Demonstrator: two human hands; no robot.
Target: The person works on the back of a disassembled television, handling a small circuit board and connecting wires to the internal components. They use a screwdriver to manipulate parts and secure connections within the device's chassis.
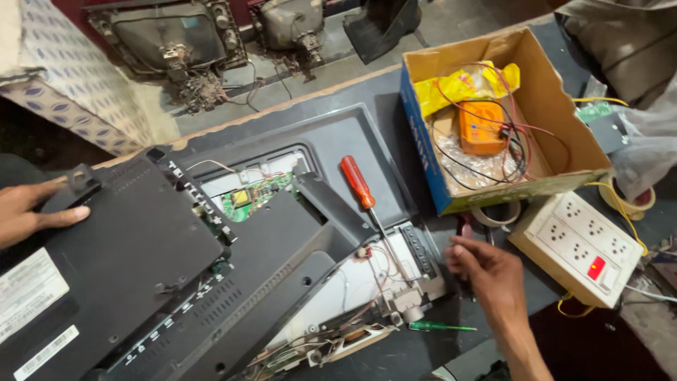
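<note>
A flat television [331, 141] lies face down on the dark bench, its black back cover [127, 254] lifted and shifted left, exposing a green circuit board [247, 201] and white inner panel. My left hand [28, 212] rests flat on the cover's left edge. My right hand [486, 271] hovers at the set's right edge, fingers loosely curled, holding nothing I can see. A red-handled screwdriver [360, 183] lies on the set between the hands. A small green screwdriver [441, 327] lies on the bench near my right wrist.
A cardboard box [564, 134] holds an orange meter [479, 127], wires and a yellow bag. A white socket board [585, 243] sits to the right, a tape roll [497, 215] beside the box. Old tube sets [169, 35] stand on the floor behind.
</note>
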